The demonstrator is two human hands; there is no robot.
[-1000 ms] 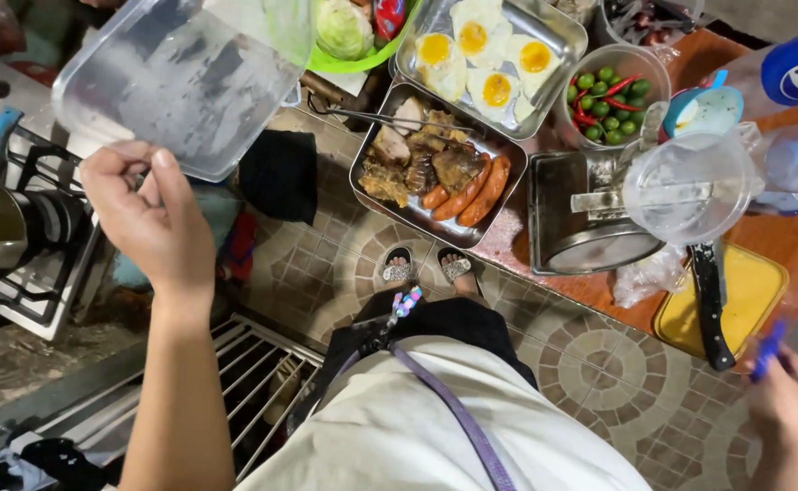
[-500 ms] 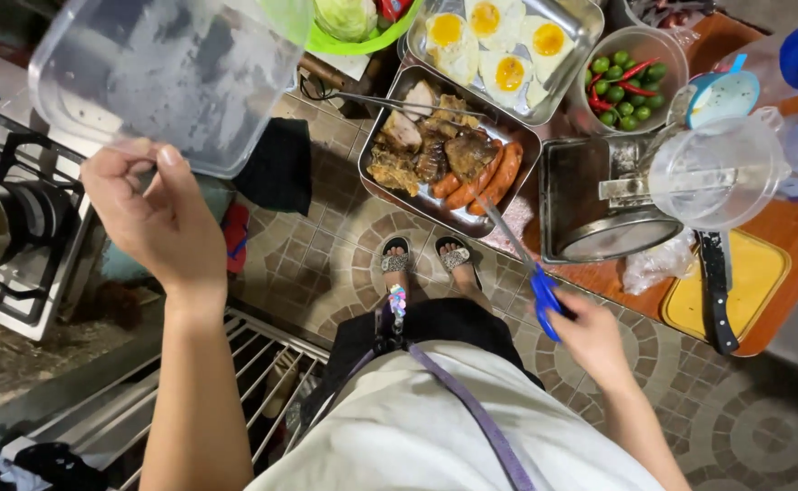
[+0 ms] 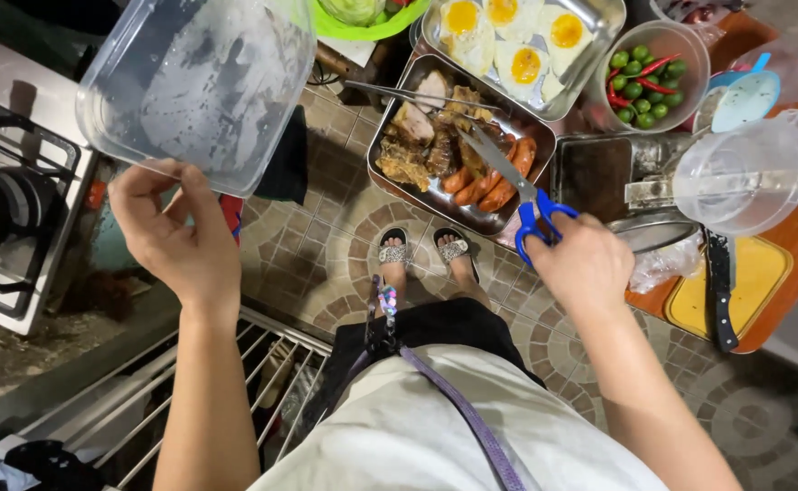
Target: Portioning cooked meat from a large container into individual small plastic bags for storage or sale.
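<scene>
Scissors (image 3: 528, 202) with blue handles are sitting in the right hand (image 3: 583, 264), fingers hooked through the loops and curling shut around them, blades closed and pointing far-left over the meat tray (image 3: 390, 136). The tips are hovering right above the sausages (image 3: 490, 182) and fried pork pieces; can't tell if they're actually touching the food.

The left hand (image 3: 176, 241) is holding up a clear plastic tub (image 3: 199, 82), tilted, with white smears on its inside. Thumb and fingers are pinching the tub's near rim, other fingers folding loosely below. The tub is hanging over the gap between the stove (image 3: 8, 218) on the left and the food table.

Farther back, a second steel tray (image 3: 590, 64) is carrying fried eggs, touching the meat tray's far edge. Right of that, a clear bowl (image 3: 685, 45) of green limes and red chillies. A green bowl (image 3: 367, 23) with cabbage is peeking in at the far edge.

On the right, a clear jug (image 3: 744, 173) is lying across a steel pan (image 3: 599, 168), and a yellow board (image 3: 753, 282) with a black-handled knife (image 3: 717, 295) is sitting at the table's near edge. A crumpled clear bag (image 3: 662, 264) is just beside it.

Down below, feet in sandals (image 3: 421, 247) are standing on patterned tiles, and a wire rack (image 3: 271, 364) is running along the near left.
</scene>
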